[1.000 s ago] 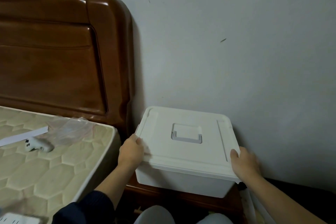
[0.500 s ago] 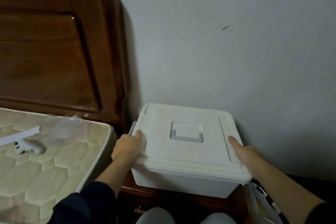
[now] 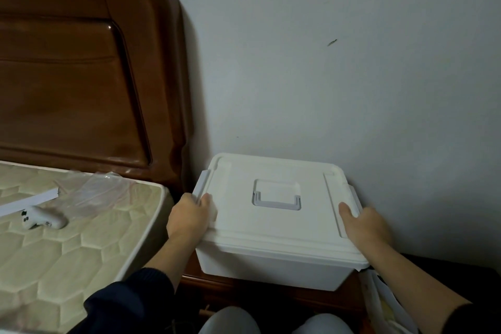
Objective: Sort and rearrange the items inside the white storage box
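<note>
Item 1, white storage box: stands on a dark wooden desk against the wall, between the 2 hands, lid on. A recessed carry handle lies flat at the lid's centre, midway between the hands.

Item 2, left hand: fingers curled over the grey side latch at the lid's left edge, gripping it. 1 second ago this hand lay lower, at the front left corner of the lid; it has since moved up onto the latch.

Item 3, right hand: thumb flat on the lid top, fingers wrapped over the right edge out of sight. It too has shifted up from the front right corner. Whether it grips the right latch cannot be told.

Reading: both hands now sit at the latch positions, so unclasping the lid looks to be the step in hand; sorting has not begun.

Not visible: all contents of the box. The right latch is mostly covered.

Left of the left hand: mattress carrying a small white device, a white strip and clear plastic film, none identifiable further.
</note>
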Demonstrator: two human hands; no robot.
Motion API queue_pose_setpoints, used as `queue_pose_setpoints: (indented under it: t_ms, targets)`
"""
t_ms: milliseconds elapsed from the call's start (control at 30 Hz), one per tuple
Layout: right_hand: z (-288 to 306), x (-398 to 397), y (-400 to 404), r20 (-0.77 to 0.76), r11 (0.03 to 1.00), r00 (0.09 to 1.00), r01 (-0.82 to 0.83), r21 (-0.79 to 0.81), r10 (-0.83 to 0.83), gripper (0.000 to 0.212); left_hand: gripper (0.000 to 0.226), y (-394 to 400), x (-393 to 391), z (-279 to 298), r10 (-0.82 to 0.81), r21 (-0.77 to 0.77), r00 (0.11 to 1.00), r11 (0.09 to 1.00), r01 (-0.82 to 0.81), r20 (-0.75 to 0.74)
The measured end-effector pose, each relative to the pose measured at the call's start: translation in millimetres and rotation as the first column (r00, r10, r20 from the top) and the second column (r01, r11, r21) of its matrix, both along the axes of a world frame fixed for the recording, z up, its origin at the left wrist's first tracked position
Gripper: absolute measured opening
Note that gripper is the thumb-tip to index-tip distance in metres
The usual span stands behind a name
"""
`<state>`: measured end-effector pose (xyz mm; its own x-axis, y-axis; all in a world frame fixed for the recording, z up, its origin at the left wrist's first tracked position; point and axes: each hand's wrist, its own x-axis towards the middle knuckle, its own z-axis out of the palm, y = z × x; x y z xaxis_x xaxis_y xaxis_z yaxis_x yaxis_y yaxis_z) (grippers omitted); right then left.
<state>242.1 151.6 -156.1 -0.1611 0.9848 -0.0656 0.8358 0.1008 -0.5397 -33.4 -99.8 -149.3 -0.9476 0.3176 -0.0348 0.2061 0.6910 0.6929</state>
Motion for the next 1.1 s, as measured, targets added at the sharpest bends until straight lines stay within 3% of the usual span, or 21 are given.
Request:
queue_pose_setpoints:
  t_ms: [533,767,900,1000,1100]
  targets:
    - [10,-1,-11,0.117,0.969,0.989,-0.112,0.22,0.087,0.05,0.039,-4,13,15,-0.037,-0.057,0.981,0.998,0.026,-0.189]
    - [9,-2,-14,0.12,0.974,0.989,-0.109,0.2,0.086,0.051,0.04,2,15,11,-0.053,-0.141,0.974,0.99,0.022,-0.22]
    - [19,-4,-23,0.091,0.927,0.967,-0.252,0.277,0.236,0.066,0.033,-2,26,9,-0.19,-0.061,0.84,0.981,0.185,-0.509]
    - [22,0,-49,0.134,0.841,0.912,-0.409,0.355,0.387,0.074,0.047,-11,47,1,-0.25,-0.103,0.805,0.967,0.232,-0.539]
    - [13,13,-87,0.171,0.805,0.925,-0.379,0.457,0.339,0.07,0.052,-25,75,-8,-0.289,-0.168,0.76,0.957,0.235,-0.582]
